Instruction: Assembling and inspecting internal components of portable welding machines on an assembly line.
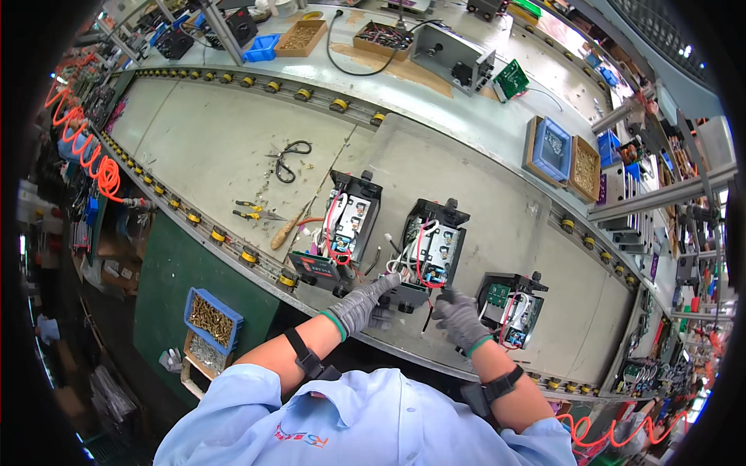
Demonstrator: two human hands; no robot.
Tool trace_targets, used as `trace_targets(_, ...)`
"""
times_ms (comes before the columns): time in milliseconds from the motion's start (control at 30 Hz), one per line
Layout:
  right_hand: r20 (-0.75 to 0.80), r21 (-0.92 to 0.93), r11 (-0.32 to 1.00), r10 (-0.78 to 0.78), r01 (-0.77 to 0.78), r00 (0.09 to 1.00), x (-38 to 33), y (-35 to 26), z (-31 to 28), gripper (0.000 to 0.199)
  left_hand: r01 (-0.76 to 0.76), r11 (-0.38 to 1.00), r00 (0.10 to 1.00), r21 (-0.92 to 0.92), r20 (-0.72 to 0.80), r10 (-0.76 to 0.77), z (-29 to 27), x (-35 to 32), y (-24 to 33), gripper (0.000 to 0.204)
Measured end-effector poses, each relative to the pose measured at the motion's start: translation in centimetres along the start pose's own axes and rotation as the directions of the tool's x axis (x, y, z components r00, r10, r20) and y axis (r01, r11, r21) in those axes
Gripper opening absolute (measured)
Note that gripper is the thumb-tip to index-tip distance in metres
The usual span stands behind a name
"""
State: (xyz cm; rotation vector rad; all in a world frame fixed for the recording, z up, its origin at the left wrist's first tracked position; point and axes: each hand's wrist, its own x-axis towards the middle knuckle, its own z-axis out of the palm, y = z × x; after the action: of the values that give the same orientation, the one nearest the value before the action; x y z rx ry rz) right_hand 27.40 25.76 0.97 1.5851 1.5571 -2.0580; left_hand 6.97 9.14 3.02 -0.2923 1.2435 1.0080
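In the head view, the middle black-cased unit (441, 242) is seen on the surface (489, 186) between two similar ones. Its front panel (409, 297) appears pinched at the left edge by the left hand (367, 304); the right hand (461, 317) is curled just beside, its hold unclear. Panel or wire positioning seems underway; loose leads (398, 259) should be kept untrapped.

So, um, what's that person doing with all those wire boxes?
The person is handling the middle box, which is open with wires showing. The gloved left hand is at its near panel; the gloved right hand is by that panel's right end, and I can't tell if it holds anything. The left box and right box sit open too, untouched.
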Motion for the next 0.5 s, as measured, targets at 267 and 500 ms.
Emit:
trace_targets(267, 0.062, -0.485, 0.874, -0.009, 0.038, 0.998, -0.9, 0.1, 0.8, 0.054, -0.171, 0.985, 0.983, 0.034, 0.072, 0.168, -0.9, 0.3, -0.8, 0.064)
trace_targets(500, 0.312, 0.237, 0.972, -0.075, -0.001, 0.947, -9.6, -8.8, -2.0, 0.044, -0.429, 0.903, 0.882, 0.013, 0.225, 0.415, -2.8, -0.1, -2.9, 0.101)
